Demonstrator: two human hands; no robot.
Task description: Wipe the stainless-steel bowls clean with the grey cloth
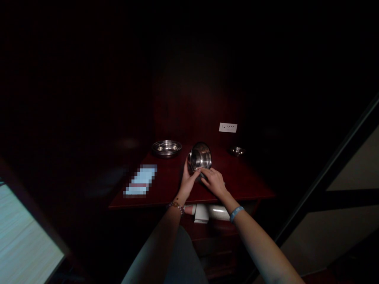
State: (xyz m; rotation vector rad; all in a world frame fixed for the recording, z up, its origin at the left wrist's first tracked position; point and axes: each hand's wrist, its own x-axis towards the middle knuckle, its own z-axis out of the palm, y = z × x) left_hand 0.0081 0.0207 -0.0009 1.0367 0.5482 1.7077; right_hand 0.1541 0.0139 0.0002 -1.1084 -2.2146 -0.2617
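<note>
A shiny metal bowl (201, 155) is tilted above the dark red tabletop (245, 185), its opening facing me. My left hand (188, 176) grips its left and lower side, with the thumb at the near rim. My right hand (213, 180) is at the lower right of the rim, its fingers bent against the bowl and close to the left thumb. Part of the right fingers is hidden. Wide metal dishes (166, 147) sit at the back left of the tabletop, and a small metal bowl (237, 151) stands at the back right.
A pixelated pale blue flat object (141, 180) lies at the tabletop's left. A white socket panel (227, 127) is on the back wall. Below the tabletop, a shelf holds a white box (201, 213) and a pale roll-like item (219, 212). A light wooden surface (26, 236) is at lower left.
</note>
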